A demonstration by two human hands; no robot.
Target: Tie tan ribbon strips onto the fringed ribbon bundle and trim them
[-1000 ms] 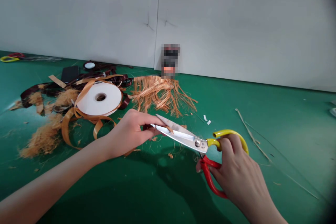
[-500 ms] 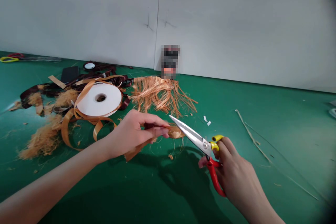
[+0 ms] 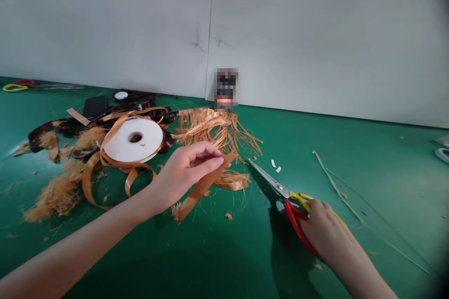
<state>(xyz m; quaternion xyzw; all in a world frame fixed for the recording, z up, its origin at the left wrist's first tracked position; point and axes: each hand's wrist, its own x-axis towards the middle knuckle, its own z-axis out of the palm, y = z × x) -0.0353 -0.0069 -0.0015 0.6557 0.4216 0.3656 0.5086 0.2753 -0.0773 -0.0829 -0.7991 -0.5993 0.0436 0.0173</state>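
– Above the green table (image 3: 298, 145), what is held by the left hand (image 3: 182, 175)?

– A strip of orange-brown ribbon (image 3: 203, 190) is pinched narrowly between thumb and fingertips, its upper end jutting past them and its lower end slanted down to the left.

– And by the right hand (image 3: 326, 229)?

– A pair of scissors (image 3: 284, 191) is gripped by the red and yellow handles. The blades are closed, and their tips are pointed toward the strip, apart from it.

– What is seen near the strip?

– A bundle of pale-orange fibres (image 3: 234, 181), just to its right; whether the two are touching cannot be told.

– And farther off?

– A fringed piece (image 3: 210, 128) is spread near the wall (image 3: 315, 42). To the left, a white spool (image 3: 149, 134) is partly ringed by ribbon loops (image 3: 131, 179), and a tangled tuft (image 3: 56, 195) is seen beside them.
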